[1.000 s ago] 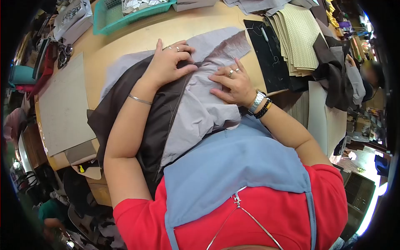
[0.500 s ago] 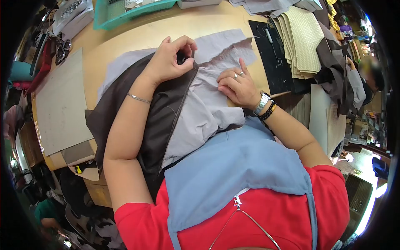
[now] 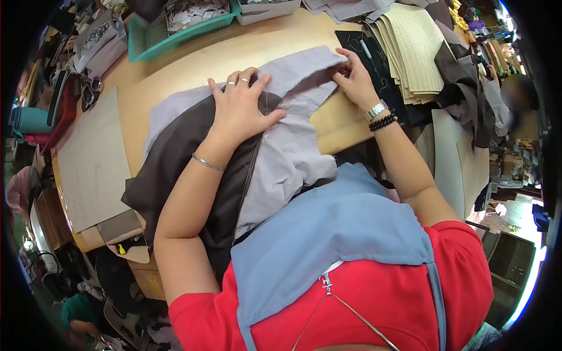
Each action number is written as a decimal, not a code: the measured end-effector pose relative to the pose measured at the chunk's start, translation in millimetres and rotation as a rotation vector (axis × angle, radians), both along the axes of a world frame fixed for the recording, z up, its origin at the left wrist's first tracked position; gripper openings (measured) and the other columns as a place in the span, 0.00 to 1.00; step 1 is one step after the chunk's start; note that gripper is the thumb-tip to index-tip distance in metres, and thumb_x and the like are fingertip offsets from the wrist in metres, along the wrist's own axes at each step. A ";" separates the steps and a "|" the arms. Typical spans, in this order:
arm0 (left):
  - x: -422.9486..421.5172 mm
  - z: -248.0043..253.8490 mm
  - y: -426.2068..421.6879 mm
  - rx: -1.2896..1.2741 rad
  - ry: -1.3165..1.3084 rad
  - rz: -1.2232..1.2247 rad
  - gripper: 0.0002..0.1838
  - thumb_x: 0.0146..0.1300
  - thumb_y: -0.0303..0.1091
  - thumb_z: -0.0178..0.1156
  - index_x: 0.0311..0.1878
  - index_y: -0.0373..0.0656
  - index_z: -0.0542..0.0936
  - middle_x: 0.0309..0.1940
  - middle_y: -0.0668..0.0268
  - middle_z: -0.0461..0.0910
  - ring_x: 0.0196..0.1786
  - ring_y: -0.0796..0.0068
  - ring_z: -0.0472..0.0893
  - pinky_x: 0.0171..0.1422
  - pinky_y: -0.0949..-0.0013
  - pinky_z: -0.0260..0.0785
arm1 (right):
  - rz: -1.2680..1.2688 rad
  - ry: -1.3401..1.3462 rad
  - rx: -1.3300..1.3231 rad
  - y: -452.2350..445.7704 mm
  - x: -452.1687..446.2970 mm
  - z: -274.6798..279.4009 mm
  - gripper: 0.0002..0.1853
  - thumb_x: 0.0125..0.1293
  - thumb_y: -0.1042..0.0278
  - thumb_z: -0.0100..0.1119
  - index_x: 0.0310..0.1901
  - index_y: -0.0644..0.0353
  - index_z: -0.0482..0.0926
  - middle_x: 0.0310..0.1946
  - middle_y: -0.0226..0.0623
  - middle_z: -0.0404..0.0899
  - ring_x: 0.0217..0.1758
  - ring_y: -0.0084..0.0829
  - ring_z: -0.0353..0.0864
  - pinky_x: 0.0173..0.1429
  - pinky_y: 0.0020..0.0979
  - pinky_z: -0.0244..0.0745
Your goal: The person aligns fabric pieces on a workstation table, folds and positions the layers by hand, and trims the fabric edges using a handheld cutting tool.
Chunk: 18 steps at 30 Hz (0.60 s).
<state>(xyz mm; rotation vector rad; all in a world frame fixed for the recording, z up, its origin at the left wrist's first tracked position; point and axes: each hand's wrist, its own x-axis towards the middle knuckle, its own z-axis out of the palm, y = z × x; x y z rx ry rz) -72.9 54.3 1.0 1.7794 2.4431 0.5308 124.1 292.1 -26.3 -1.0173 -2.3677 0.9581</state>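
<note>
My left hand lies with fingers spread on a dark brown fabric piece, close to its seam. Joined along that seam is a light grey fabric, wrinkled and hanging over the table edge towards my apron. At the upper right my right hand pinches the grey fabric's far corner between thumb and fingers, where a darker underside shows along a fold. A loose thread shows near my left thumb.
A green basket with small pieces stands at the back. Scissors and a grey board are at left. Cream textured sheets and a black sheet with a white pen-like tool lie at right. Another person's arm shows lower left.
My left hand has gone from a raised, curled pose to lying spread on the dark fabric. My right hand has moved up and right and taken hold of the grey fabric's corner.
</note>
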 end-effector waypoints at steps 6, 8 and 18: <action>-7.1 3.6 -0.7 -0.037 -0.043 -0.037 0.50 0.40 0.68 0.72 0.69 0.56 0.74 0.70 0.61 0.66 0.74 0.53 0.61 0.70 0.19 0.40 | 0.212 0.165 -0.117 63.1 -33.5 -11.4 0.23 0.63 0.66 0.69 0.57 0.60 0.73 0.32 0.26 0.81 0.33 0.13 0.73 0.38 0.20 0.71; -8.2 3.5 2.3 -0.055 -0.044 -0.060 0.52 0.38 0.68 0.73 0.70 0.60 0.71 0.71 0.59 0.64 0.75 0.52 0.60 0.70 0.17 0.39 | 0.259 0.141 -0.109 78.7 -60.0 -15.2 0.24 0.62 0.63 0.72 0.55 0.60 0.74 0.32 0.25 0.80 0.33 0.14 0.75 0.39 0.19 0.72; -31.8 1.7 1.2 0.311 -0.125 -0.021 0.15 0.53 0.50 0.72 0.29 0.49 0.83 0.58 0.68 0.80 0.73 0.59 0.67 0.71 0.19 0.37 | 0.191 0.121 0.032 60.8 -95.0 -11.9 0.18 0.66 0.64 0.70 0.52 0.61 0.76 0.34 0.24 0.79 0.33 0.12 0.73 0.40 0.16 0.71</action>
